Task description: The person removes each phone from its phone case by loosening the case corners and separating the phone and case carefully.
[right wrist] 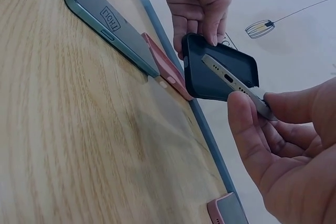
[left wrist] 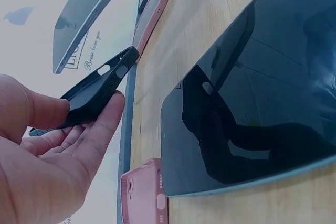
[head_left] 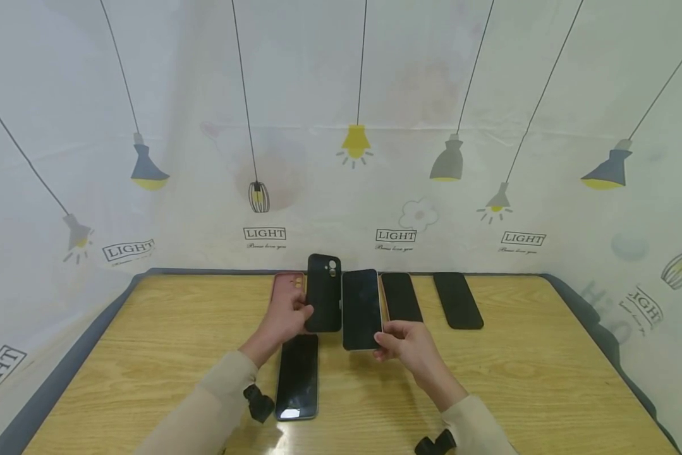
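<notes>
My left hand (head_left: pixel 284 319) pinches a black phone case (head_left: pixel 322 297) by its lower left edge, raised above the table with its hollow inside toward me. Beside it, my right hand (head_left: pixel 410 349) grips a dark-screened phone (head_left: pixel 361 309) at its lower right edge. In the right wrist view the silvery bottom edge of this phone (right wrist: pixel 231 81) shows a charging port, and the phone overlaps the case opening; whether they touch I cannot tell. Below the left hand lies another phone (head_left: pixel 297 379), screen up. Partly hidden behind that hand is a pink phone case (left wrist: pixel 142 192).
Behind the right hand lies a phone in a pink case (head_left: pixel 402 297). Farther right rests a flat black phone or case (head_left: pixel 457 301). The wooden table (head_left: pixel 545 379) ends at a backdrop (head_left: pixel 318 76) printed with lamps. Black wrist cameras (head_left: pixel 259 404) hang under both sleeves.
</notes>
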`<state>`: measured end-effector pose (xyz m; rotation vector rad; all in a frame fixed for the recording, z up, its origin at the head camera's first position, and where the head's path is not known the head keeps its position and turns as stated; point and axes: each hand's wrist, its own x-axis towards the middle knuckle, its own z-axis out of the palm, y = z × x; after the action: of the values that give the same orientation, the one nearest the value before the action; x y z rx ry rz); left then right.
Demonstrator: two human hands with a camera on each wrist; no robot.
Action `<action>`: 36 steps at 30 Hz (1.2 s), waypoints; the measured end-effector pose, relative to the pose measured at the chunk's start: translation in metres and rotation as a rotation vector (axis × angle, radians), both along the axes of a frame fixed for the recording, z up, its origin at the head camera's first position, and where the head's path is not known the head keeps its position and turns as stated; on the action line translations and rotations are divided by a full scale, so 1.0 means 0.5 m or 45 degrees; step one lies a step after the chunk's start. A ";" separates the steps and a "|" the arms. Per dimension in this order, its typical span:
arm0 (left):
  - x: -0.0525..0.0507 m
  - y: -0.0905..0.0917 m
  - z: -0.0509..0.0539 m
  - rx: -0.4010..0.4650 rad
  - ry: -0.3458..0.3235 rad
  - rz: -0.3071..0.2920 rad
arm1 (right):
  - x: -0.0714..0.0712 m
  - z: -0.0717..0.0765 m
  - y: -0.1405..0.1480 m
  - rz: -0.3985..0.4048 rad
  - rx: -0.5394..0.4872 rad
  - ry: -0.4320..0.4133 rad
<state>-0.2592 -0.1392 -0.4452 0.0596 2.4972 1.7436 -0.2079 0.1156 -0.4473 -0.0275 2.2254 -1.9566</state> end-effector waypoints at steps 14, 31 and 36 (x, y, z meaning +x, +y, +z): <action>-0.014 -0.006 0.006 -0.246 0.074 0.016 | 0.018 -0.006 0.009 0.045 0.016 0.008; -0.027 -0.006 0.008 -0.261 0.100 0.031 | 0.040 -0.017 0.015 0.110 -0.028 -0.006; -0.029 -0.007 0.009 -0.275 0.112 0.029 | 0.047 -0.018 0.016 0.113 -0.030 -0.044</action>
<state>-0.2736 -0.1425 -0.4409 0.0942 2.7434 1.4989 -0.1843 0.1238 -0.4563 -0.0933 2.1410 -1.9222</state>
